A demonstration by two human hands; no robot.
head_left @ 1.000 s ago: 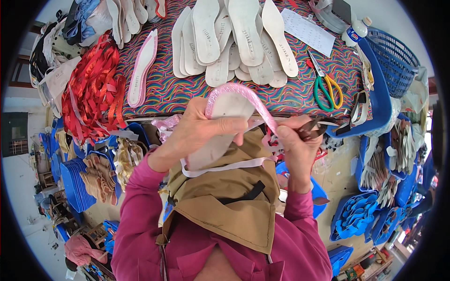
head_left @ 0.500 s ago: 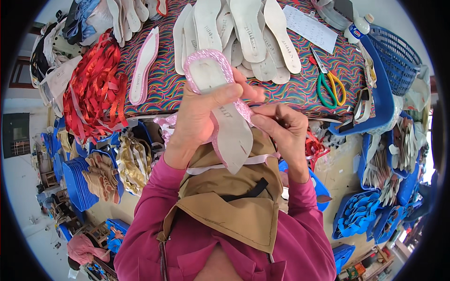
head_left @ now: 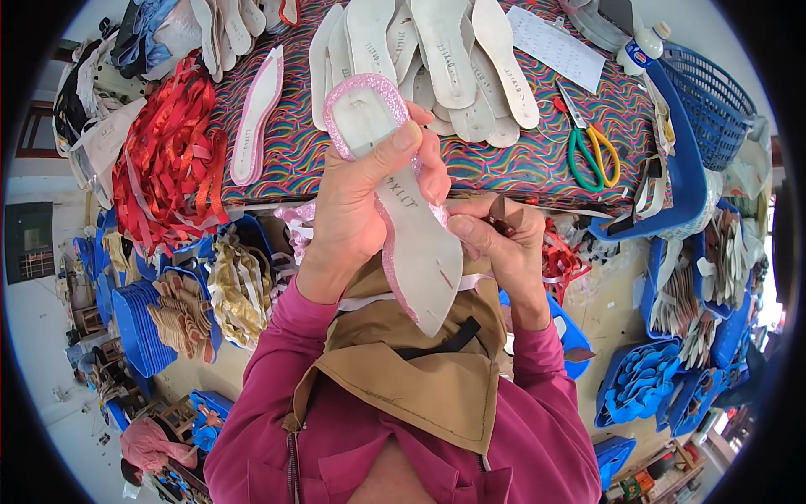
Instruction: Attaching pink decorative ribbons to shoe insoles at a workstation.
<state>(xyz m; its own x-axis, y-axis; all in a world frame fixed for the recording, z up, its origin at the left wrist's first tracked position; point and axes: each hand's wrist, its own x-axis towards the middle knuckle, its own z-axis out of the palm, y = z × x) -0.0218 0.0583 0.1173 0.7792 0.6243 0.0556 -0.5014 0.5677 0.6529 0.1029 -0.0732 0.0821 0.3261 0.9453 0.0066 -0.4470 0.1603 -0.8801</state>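
A whitish shoe insole (head_left: 424, 260) is in my left hand (head_left: 353, 197), pointed end toward me, its thumb pressed on the face and its fingers curled round the edge. Pink glitter trim (head_left: 334, 113) wraps the rounded heel and runs down the sides; the pointed end's right edge shows bare. My right hand (head_left: 508, 248) pinches the trim at the insole's right edge. Between its other fingers sits a small dark brown piece (head_left: 502, 220), too hidden to name. Beyond my hands lies a pile of plain insoles (head_left: 449, 63). Trimmed insoles (head_left: 256, 118) rest together at the left.
Scissors with green and yellow handles (head_left: 592, 155) lie on the patterned table (head_left: 529, 172) at the right. Near them are a paper sheet (head_left: 556, 49), a bottle (head_left: 642, 52) and a blue basket (head_left: 709, 97). Red ribbons (head_left: 168, 160) hang at the left. Blue crates (head_left: 143, 332) surround me.
The insole has tilted, its pointed end swinging right and toward me. My right hand has shifted slightly toward me along its edge. Both hands keep their hold.
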